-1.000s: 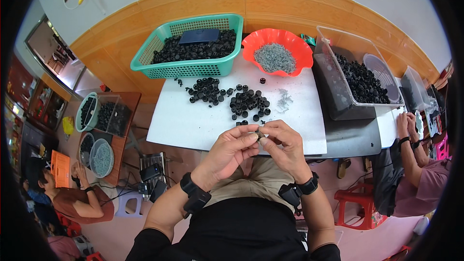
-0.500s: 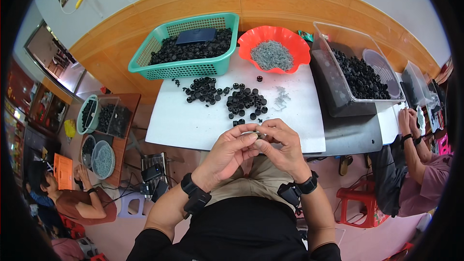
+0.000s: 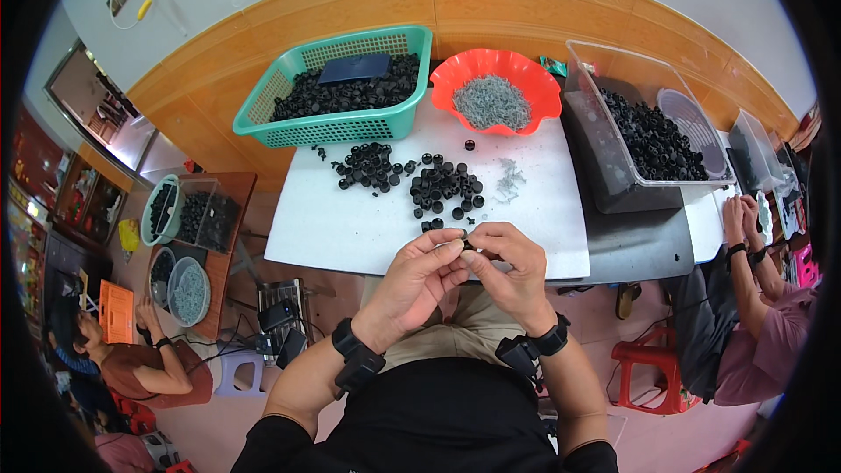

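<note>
Pinching now: left grip (image 3: 412,270) and right grip (image 3: 512,266) both squeeze a small dark piece (image 3: 466,245), mostly finger-hidden, and I've got it nearside of the red scalloped plastic bowl (image 3: 542,92). Round black plastic caps (image 3: 445,180) lie nearside and left of that bowl; left stands the green rectangular plastic basket (image 3: 333,129), right the clear plastic bin (image 3: 646,183).

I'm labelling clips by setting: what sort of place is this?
Probably a small-parts workroom: a green basket of black parts, a red bowl of grey pieces, and a person at another table.
</note>
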A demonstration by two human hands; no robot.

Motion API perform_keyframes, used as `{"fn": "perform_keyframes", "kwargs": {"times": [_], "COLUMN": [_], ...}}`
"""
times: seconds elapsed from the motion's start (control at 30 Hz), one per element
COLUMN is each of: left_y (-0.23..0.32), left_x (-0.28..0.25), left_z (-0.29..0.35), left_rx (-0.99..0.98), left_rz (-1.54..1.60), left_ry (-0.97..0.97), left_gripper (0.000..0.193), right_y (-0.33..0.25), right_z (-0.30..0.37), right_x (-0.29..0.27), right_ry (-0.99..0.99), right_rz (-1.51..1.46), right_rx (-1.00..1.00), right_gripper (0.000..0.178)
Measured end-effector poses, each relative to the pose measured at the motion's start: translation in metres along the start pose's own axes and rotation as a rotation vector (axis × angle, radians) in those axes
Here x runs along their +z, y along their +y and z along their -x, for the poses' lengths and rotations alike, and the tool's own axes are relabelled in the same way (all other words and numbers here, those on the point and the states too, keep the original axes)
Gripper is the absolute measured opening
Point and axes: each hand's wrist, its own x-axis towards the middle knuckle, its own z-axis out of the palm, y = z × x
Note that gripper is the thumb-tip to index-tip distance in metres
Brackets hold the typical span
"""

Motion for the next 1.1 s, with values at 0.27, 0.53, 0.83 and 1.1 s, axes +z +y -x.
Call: {"fn": "perform_keyframes", "kwargs": {"times": [0.27, 0.53, 0.83, 1.1], "left_y": [-0.003, -0.005, -0.005, 0.028], "left_x": [-0.001, 0.005, -0.002, -0.028], "left_z": [0.001, 0.004, 0.006, -0.018], "left_rx": [0.039, 0.082, 0.388, 0.875], "left_rz": [-0.025, -0.068, -0.491, -1.409], "left_ry": [0.019, 0.004, 0.134, 0.410], "left_gripper": [0.018, 0.018, 0.027, 0.018], "right_y": [-0.002, 0.000, -0.002, 0.005], "right_z": [-0.001, 0.004, 0.006, 0.012], "right_x": [0.004, 0.008, 0.003, 0.001], "right_ry": [0.032, 0.067, 0.111, 0.145], "right_rz": [0.144, 0.265, 0.207, 0.091], "right_rx": [-0.144, -0.217, -0.138, -0.016], "right_gripper": [0.025, 0.028, 0.026, 0.022]}}
